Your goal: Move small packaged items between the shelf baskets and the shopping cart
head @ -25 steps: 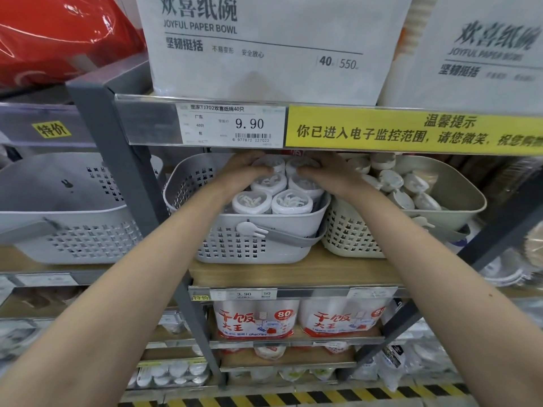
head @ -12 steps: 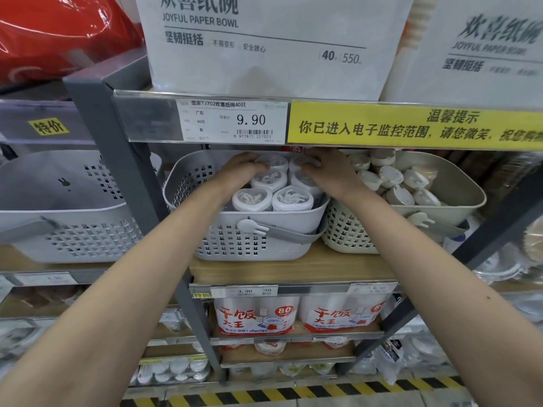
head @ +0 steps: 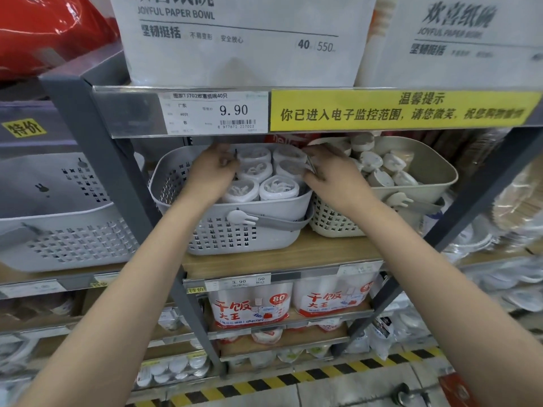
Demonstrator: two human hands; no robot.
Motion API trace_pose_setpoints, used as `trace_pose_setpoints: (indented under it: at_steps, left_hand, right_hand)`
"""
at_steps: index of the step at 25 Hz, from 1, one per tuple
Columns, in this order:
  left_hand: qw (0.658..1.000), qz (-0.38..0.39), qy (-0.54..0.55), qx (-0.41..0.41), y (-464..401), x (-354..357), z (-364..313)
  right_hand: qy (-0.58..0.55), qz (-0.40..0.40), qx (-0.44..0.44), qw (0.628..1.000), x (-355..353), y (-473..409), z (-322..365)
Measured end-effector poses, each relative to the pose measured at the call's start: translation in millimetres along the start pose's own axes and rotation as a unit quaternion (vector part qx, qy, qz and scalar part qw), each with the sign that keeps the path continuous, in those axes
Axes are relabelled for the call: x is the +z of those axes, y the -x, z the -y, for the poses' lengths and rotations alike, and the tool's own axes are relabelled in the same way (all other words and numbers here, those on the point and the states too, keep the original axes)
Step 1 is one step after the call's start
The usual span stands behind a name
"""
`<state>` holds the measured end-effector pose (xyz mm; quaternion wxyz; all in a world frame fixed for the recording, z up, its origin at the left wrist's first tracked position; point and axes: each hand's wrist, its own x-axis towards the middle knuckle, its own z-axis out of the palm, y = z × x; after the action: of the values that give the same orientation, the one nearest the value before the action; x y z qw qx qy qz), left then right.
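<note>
A grey perforated basket (head: 235,233) stands on the middle wooden shelf, filled with several white round packs (head: 277,188) standing on end. My left hand (head: 211,171) is inside the basket at its left wall, fingers curled against the back-left pack; its fingertips are hidden. My right hand (head: 332,174) reaches in from the right, fingers closed on the edge of a back-right pack (head: 289,168). Touching the grey basket on the right is a beige basket (head: 423,160) holding several small round packs. No cart body shows.
The upper shelf rail with the price tag (head: 214,113) and yellow strip (head: 402,110) hangs just above my hands. A large grey basket (head: 58,230) sits to the left behind the steel upright (head: 102,160). A caster wheel (head: 402,392) is on the floor, lower right.
Both hands have drawn back from the rear packs toward the sides of the grey basket. The camera has dipped slightly.
</note>
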<state>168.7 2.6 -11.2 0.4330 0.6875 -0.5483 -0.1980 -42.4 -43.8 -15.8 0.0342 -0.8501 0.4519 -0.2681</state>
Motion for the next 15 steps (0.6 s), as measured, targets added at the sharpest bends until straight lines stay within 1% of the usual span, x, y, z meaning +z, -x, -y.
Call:
trace_pose_setpoints:
  at_steps: [3, 5, 8, 10, 11, 13, 15]
  left_hand:
    - [0.987, -0.024, -0.111, 0.117, 35.7, -1.5, -4.6]
    - [0.969, -0.020, -0.147, 0.197, 59.1, 9.4, -12.5]
    - [0.942, 0.049, -0.133, 0.304, 100.5, 48.2, -27.4]
    - [0.921, 0.121, -0.114, 0.354, 128.7, 83.7, -39.8]
    - [0.915, 0.172, -0.096, 0.351, 142.8, 102.8, -46.5]
    - [0.913, 0.278, -0.052, 0.295, 167.8, 145.1, -56.5]
    - [0.897, 0.367, -0.039, 0.245, 190.5, 192.7, -60.1]
  right_hand:
    - [-0.007, -0.046, 0.010, 0.999, -15.3, 47.5, 2.8]
    - [0.000, -0.069, 0.030, 0.997, -24.6, 89.6, -2.4]
    - [0.015, -0.082, 0.094, 0.992, -32.6, 163.0, -21.4]
    - [0.005, -0.084, 0.180, 0.980, -37.2, 215.5, -38.1]
    - [-0.003, -0.087, 0.226, 0.970, -40.5, 240.7, -46.4]
    - [-0.010, -0.101, 0.314, 0.944, -47.5, 290.4, -65.6]
    - [-0.015, -0.109, 0.393, 0.913, -55.0, 338.4, -86.9]
